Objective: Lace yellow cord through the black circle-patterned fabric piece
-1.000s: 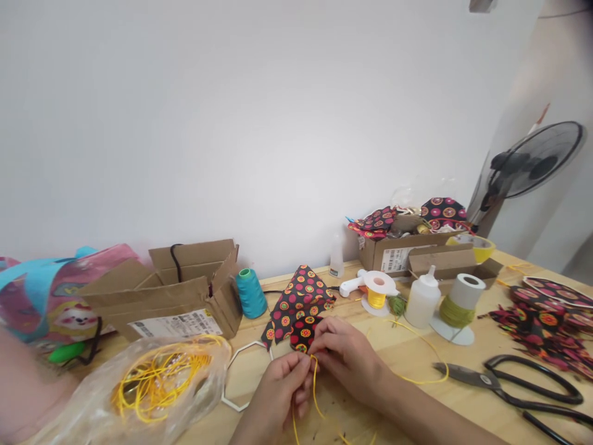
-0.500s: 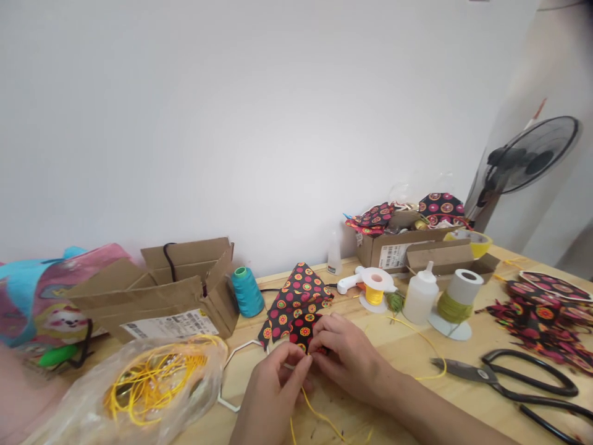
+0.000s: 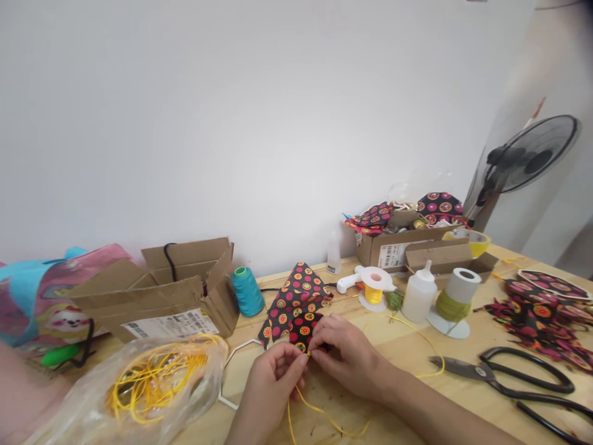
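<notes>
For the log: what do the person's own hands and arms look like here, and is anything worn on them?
Both are bare: the left hand and the right hand show no gloves, rings or markings. The right forearm is uncovered to the frame edge, with no sleeve, watch or bracelet. Little of the left wrist shows.

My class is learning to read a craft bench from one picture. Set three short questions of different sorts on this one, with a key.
1. True or false: the black scissors lie to the right of both hands.
2. Which colour is the thread cone beside the open cardboard box: A red, B teal, C white?
3. Fill in: both hands pinch a yellow ____ in front of the patterned fabric.

Key: 1 true. 2 B, the teal cone. 3 cord, between left hand and right hand.
</notes>
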The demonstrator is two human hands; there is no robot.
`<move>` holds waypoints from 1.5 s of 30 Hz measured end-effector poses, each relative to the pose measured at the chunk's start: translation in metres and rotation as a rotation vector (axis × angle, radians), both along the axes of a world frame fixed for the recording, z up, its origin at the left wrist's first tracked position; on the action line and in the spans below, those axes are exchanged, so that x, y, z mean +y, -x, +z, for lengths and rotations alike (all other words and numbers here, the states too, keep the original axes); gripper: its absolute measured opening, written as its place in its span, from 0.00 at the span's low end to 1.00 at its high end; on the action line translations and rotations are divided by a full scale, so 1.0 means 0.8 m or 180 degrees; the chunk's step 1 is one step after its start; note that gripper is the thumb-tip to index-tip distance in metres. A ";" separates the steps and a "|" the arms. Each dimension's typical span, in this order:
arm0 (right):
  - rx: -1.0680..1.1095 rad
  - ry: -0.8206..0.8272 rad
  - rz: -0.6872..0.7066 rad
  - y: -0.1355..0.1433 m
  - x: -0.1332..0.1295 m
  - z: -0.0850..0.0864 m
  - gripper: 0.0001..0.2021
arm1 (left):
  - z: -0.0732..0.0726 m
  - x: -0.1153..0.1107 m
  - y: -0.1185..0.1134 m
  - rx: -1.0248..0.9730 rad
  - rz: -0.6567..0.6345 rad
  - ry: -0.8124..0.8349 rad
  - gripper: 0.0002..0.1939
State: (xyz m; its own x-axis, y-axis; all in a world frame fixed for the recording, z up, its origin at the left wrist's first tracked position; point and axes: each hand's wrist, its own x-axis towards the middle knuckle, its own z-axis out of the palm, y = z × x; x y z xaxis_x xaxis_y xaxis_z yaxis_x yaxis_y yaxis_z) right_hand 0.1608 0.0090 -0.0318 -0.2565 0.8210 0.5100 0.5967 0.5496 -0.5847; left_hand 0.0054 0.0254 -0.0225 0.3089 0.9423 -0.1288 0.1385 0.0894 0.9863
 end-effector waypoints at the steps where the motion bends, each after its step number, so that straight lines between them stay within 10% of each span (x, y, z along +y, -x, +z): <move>1: -0.0010 0.0005 0.0007 0.000 0.000 0.000 0.06 | -0.001 0.000 0.000 -0.0010 -0.0003 -0.0004 0.13; 37: -0.0943 -0.0523 -0.0083 -0.005 -0.002 0.013 0.09 | -0.027 0.008 -0.001 -0.0598 0.0062 0.0656 0.18; 45: -0.0782 -0.0483 -0.0046 -0.006 -0.003 0.013 0.07 | -0.006 0.001 0.000 -0.0496 0.0068 0.0679 0.12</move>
State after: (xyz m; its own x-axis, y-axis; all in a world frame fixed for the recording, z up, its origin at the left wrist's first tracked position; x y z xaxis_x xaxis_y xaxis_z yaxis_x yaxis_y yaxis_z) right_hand 0.1654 0.0064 -0.0211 -0.3765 0.7446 0.5512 0.7187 0.6102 -0.3334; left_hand 0.0052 0.0265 -0.0277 0.3210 0.9055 -0.2777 -0.0177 0.2989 0.9541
